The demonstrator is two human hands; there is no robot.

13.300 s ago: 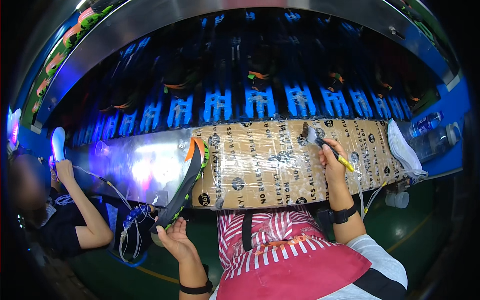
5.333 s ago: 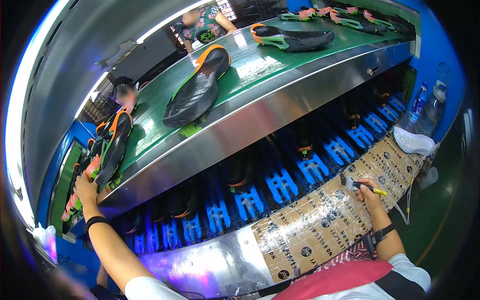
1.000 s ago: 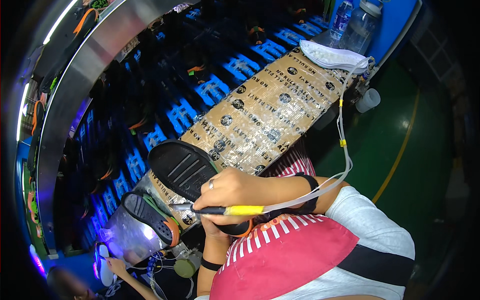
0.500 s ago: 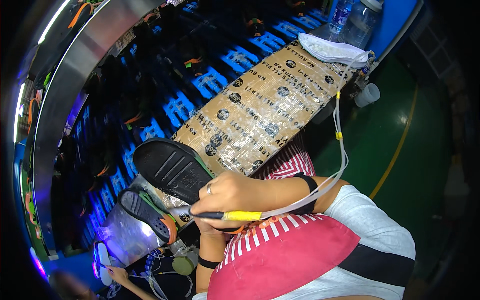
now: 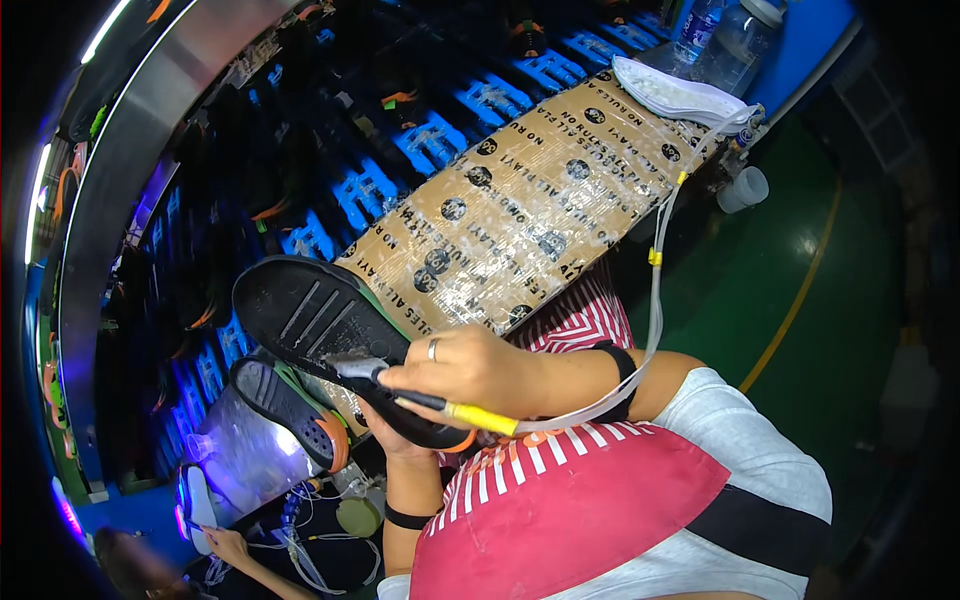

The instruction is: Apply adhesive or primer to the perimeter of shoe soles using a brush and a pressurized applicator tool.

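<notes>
My left hand (image 5: 388, 432) grips a black shoe (image 5: 300, 300) by its heel end, turned so the grooved inside of its bottom faces up. Green trim runs along one side, and orange shows at the heel. The left fingers are partly hidden under the shoe. In my right hand (image 5: 465, 372) is a glue brush (image 5: 420, 399) with a black and yellow handle. Its pale bristles touch the shoe's bottom surface near the middle, where a wet-looking patch shows. A clear tube (image 5: 648, 330) leads from the handle up to the bench corner. Beside the held shoe lies another black shoe (image 5: 280, 405) with holes and an orange heel.
A cardboard-covered bench top (image 5: 520, 215) stretches ahead. At its far right are a white sole (image 5: 680, 95), a plastic jar (image 5: 740, 45) and a white cup (image 5: 743, 190). Blue racks (image 5: 430, 140) line the conveyor. Another person's hand (image 5: 225, 545) works on a sole at lower left.
The brush has swung up onto the shoe's middle, so its bristles now show. The held shoe has shifted slightly left, revealing its orange heel. The whole view has turned a little.
</notes>
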